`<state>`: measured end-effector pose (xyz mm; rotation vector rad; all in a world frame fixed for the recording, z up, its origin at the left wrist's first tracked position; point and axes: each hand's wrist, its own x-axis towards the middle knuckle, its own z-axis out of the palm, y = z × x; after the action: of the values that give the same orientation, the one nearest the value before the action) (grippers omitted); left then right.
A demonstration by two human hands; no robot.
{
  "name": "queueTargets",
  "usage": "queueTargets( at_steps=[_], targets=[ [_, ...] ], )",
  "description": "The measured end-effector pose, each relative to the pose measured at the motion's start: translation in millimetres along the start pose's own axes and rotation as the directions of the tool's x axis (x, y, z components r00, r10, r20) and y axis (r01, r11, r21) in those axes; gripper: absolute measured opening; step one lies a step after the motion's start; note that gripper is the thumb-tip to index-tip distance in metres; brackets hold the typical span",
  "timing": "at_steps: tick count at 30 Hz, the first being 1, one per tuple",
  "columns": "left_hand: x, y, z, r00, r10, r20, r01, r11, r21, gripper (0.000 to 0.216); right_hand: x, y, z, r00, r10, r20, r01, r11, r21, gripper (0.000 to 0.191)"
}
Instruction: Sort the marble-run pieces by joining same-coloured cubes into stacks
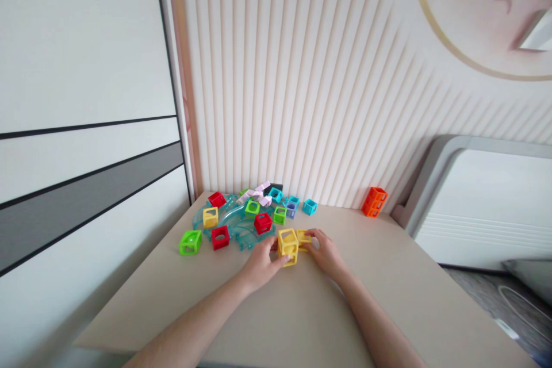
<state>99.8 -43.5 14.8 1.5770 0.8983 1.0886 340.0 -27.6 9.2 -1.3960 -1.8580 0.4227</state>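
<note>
Two yellow hollow cube blocks (287,246), one on top of the other, stand upright near the middle of the table. My left hand (261,264) is closed round them, thumb in front and fingers at the left side. Just to their right is another yellow cube block (303,240), gripped by my right hand (325,253) at its right side. This block is beside the stack; whether they touch I cannot tell. A red cube block (263,222) lies behind my left hand, on or against clear teal track pieces (248,237).
A pile of green, red, yellow and blue cube blocks and pale purple pieces (259,194) spreads along the back left. A light green block (190,242) sits at its left end. An orange block stack (374,202) stands at the back right, by the ribbed wall (293,80).
</note>
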Motion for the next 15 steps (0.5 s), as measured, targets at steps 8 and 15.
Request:
queueTargets(
  at_steps=[8, 15],
  targets=[
    [6, 6, -9, 0.988, 0.051, -0.149, -0.041, 0.997, 0.069, 0.047, 2, -5, -6, 0.996, 0.090, -0.015, -0.083, 0.962, 0.261, 0.040],
    [5, 7, -7, 0.995, 0.024, -0.095, -0.028, 0.999, -0.036, 0.049, -8, -30, -2, 0.991, -0.126, 0.048, 0.103, 0.939, 0.328, 0.068]
  ],
)
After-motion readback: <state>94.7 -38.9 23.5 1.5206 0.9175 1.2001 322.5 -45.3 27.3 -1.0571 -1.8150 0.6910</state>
